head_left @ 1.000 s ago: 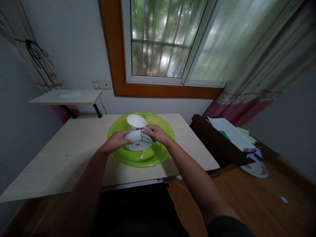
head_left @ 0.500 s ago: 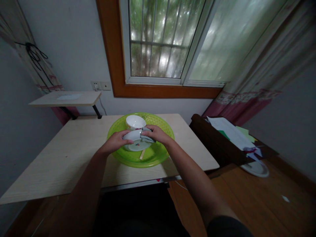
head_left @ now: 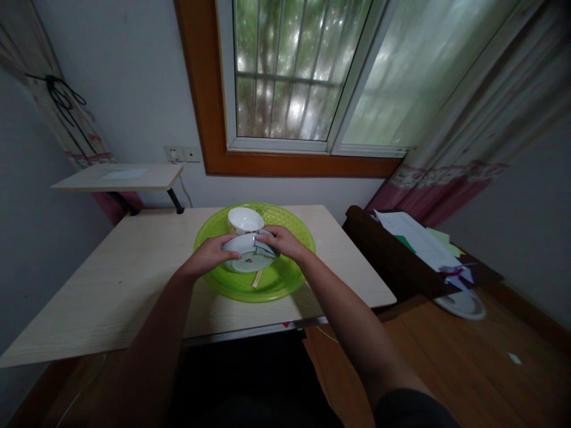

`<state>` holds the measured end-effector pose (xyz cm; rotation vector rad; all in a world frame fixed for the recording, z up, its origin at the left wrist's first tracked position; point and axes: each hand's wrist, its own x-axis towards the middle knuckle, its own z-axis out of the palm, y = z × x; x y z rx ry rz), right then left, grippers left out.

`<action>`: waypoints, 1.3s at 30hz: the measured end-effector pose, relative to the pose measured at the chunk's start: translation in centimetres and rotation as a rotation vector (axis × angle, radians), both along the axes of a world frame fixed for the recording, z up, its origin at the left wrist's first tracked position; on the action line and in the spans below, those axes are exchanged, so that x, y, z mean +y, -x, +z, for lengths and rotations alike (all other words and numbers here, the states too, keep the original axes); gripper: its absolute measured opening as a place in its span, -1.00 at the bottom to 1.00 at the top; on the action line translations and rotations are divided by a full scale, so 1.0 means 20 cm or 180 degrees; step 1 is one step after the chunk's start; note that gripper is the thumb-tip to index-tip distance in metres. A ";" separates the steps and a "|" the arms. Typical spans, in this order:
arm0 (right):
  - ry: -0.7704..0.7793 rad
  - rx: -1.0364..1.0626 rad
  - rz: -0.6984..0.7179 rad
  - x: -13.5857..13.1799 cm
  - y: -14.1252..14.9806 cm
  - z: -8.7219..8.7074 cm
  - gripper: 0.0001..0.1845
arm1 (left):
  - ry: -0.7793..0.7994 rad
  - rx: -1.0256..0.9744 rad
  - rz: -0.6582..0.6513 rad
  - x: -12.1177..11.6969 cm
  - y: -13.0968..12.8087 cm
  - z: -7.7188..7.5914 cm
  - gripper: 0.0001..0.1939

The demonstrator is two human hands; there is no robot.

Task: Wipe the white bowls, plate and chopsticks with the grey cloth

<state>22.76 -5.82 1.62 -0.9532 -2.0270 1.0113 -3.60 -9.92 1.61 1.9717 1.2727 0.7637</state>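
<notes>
My left hand point(head_left: 215, 257) grips the left rim of a white plate point(head_left: 245, 263) with a small printed motif, thumb on its upper face. The plate is tilted toward me above a round green plastic basin point(head_left: 263, 293). At the plate's right side my right hand point(head_left: 282, 241) is closed on a folded grey cloth point(head_left: 266, 246), which wraps over the rim. Behind the plate, a white bowl point(head_left: 244, 219) with a coloured pattern stands upright in the basin. Light wooden chopsticks point(head_left: 257, 277) stick out from under the plate; the rest of them is hidden.
The basin rests on a pale wooden table point(head_left: 134, 267). A small raised shelf point(head_left: 120, 178) stands at the back left. To the right is a dark wooden cabinet point(head_left: 388, 255) with papers point(head_left: 414, 238) on it. A window point(head_left: 289, 77) is behind.
My right hand and the cloth have shifted very slightly along the plate's right rim. The left hand, plate, bowl and basin look nearly the same.
</notes>
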 end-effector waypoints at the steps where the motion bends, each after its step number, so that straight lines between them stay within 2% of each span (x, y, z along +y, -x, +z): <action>1: 0.0040 0.0010 -0.0001 0.00 0.00 0.00 -0.44 | -0.0006 -0.0003 -0.0011 0.00 0.00 0.00 -0.41; 4: 0.0192 0.0059 0.0020 0.01 0.00 0.00 -0.40 | -0.0005 -0.0049 -0.0035 0.00 -0.01 0.00 -0.41; 8: 0.0265 0.0069 0.0045 0.01 -0.01 0.01 -0.44 | 0.0016 -0.0039 -0.0031 0.00 -0.01 0.01 -0.41; 14: -0.0203 0.0115 -0.0167 0.00 0.00 0.05 -0.53 | 0.0039 -0.0050 -0.0088 0.00 0.00 0.00 -0.41; 18: -0.0619 -0.0138 -0.0271 0.00 0.02 0.10 -0.57 | 0.0003 -0.0029 -0.0092 0.00 0.00 0.01 -0.43; 22: -0.0964 -0.0525 -0.0030 0.00 0.07 0.17 -0.66 | 0.0007 -0.0046 -0.0129 -0.01 -0.01 0.01 -0.43; 28: -0.1082 -0.1135 0.0310 -0.03 0.15 0.25 -0.65 | 0.0089 -0.0127 -0.0206 0.00 0.00 -0.01 -0.45; 33: -0.0899 -0.1423 0.0378 -0.05 0.15 0.29 -0.69 | 0.0115 -0.0142 -0.0186 0.02 0.00 -0.04 -0.43; 39: -0.0201 -0.1291 0.0308 -0.04 0.15 0.27 -0.58 | 0.0124 -0.0280 -0.0320 0.03 0.01 -0.05 -0.44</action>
